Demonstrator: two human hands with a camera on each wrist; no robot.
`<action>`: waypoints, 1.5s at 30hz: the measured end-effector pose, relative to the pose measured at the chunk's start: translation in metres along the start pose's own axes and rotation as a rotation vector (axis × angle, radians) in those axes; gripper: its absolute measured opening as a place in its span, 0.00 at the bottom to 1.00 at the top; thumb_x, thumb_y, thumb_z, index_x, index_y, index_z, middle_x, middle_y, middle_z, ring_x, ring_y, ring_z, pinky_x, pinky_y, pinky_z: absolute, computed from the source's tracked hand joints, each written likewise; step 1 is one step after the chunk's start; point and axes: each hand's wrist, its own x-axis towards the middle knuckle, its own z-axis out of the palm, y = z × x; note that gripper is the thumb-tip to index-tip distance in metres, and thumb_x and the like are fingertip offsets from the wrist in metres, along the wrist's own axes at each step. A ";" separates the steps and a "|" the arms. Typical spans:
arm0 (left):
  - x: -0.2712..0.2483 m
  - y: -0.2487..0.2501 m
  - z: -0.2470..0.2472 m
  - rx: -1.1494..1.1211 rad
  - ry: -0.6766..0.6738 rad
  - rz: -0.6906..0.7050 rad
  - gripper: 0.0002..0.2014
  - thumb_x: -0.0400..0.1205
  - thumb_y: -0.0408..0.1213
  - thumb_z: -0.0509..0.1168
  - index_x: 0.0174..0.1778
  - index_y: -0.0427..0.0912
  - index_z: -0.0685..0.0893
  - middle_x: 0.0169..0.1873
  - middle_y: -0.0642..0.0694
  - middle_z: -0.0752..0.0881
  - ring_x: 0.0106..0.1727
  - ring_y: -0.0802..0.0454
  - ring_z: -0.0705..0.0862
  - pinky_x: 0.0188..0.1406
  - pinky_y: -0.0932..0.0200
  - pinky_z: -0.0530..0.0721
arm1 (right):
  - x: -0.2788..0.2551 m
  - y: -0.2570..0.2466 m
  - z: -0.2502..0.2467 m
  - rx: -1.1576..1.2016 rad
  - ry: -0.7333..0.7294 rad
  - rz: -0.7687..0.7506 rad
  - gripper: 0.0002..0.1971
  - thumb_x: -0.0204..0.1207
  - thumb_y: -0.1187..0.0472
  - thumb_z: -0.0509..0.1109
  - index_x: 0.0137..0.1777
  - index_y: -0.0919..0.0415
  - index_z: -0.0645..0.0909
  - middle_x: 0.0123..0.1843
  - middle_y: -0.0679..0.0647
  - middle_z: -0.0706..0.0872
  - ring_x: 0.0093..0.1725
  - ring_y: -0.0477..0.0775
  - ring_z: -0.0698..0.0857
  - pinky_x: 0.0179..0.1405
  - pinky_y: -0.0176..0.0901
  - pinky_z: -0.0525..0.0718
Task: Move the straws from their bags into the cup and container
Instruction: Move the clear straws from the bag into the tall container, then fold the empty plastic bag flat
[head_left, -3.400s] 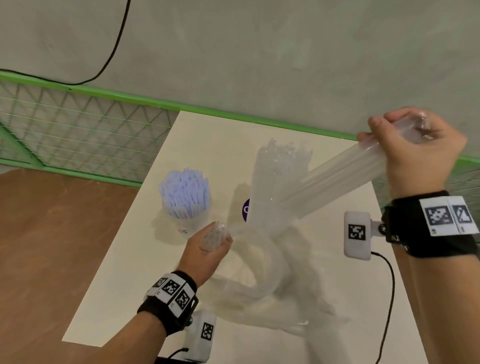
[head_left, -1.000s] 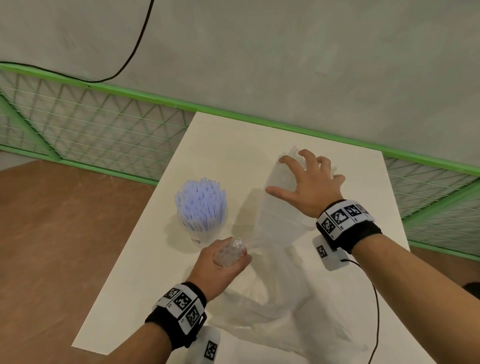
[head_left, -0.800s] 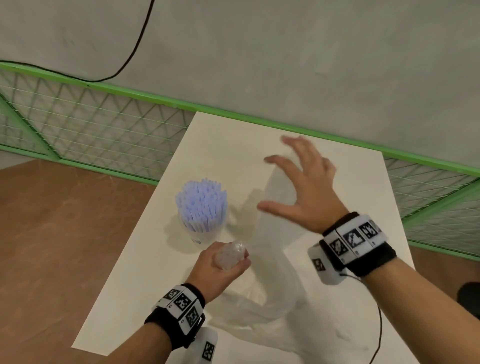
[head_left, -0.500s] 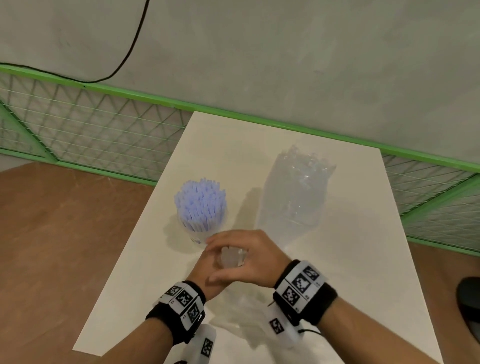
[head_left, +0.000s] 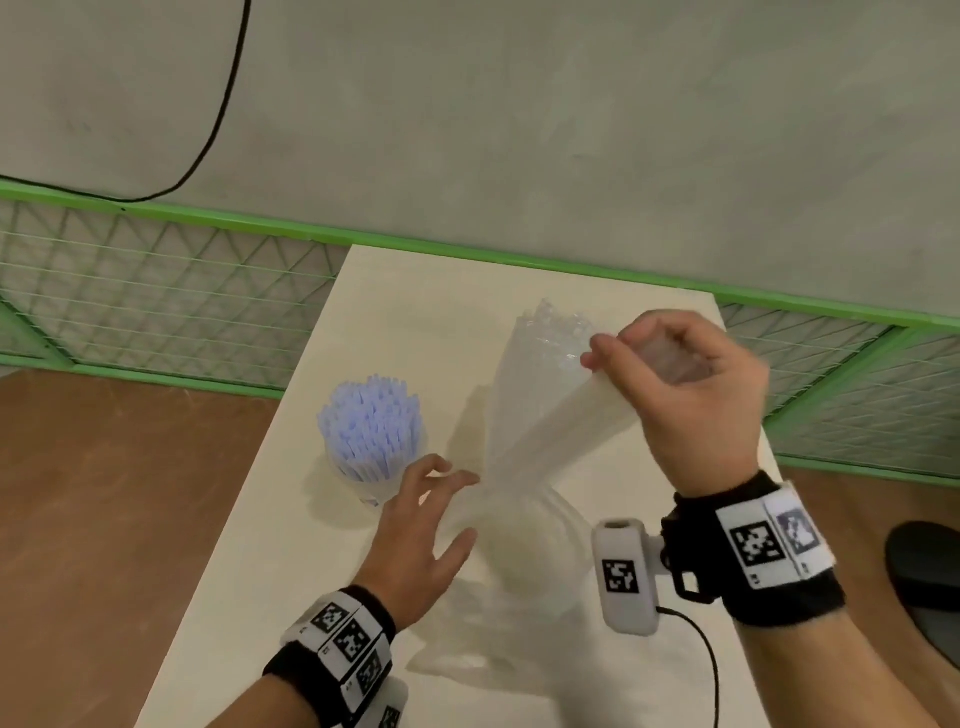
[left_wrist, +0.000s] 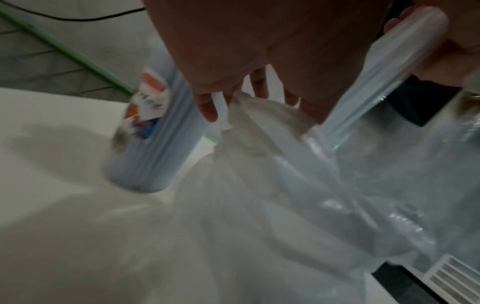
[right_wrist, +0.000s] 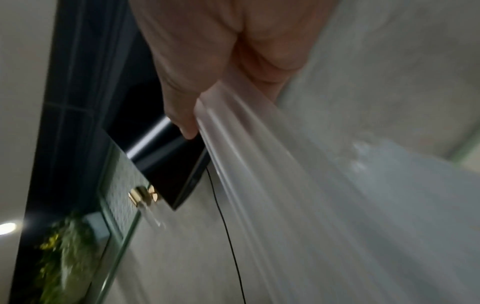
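Translucent straws (head_left: 558, 426) slant from bag (head_left: 524, 545), gripped by right hand (head_left: 691, 395).

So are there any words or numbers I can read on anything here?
No words or numbers can be read.
Cup of blue straws: a red, white and blue label, too blurred to read.
Wristbands and the white tag: black-and-white square codes only, no letters.
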 end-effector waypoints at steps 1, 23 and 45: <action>0.006 0.004 0.002 0.006 0.030 0.022 0.21 0.79 0.47 0.64 0.68 0.65 0.72 0.68 0.61 0.63 0.66 0.70 0.70 0.64 0.65 0.73 | 0.011 -0.005 -0.006 0.010 0.030 -0.023 0.07 0.71 0.65 0.81 0.41 0.63 0.84 0.36 0.62 0.91 0.39 0.61 0.92 0.44 0.60 0.89; 0.087 0.050 -0.002 0.166 0.100 0.062 0.17 0.80 0.47 0.68 0.64 0.56 0.75 0.65 0.52 0.68 0.56 0.48 0.78 0.57 0.49 0.79 | 0.023 0.065 -0.002 -0.557 -0.297 -0.207 0.11 0.74 0.50 0.78 0.42 0.56 0.85 0.44 0.44 0.89 0.47 0.41 0.84 0.52 0.38 0.80; 0.086 0.048 0.009 0.389 -0.080 0.101 0.31 0.90 0.38 0.46 0.85 0.48 0.36 0.86 0.55 0.41 0.86 0.60 0.40 0.85 0.48 0.41 | -0.026 0.105 -0.015 -1.227 -0.701 -0.390 0.28 0.87 0.41 0.45 0.84 0.48 0.61 0.86 0.41 0.59 0.87 0.50 0.50 0.74 0.71 0.55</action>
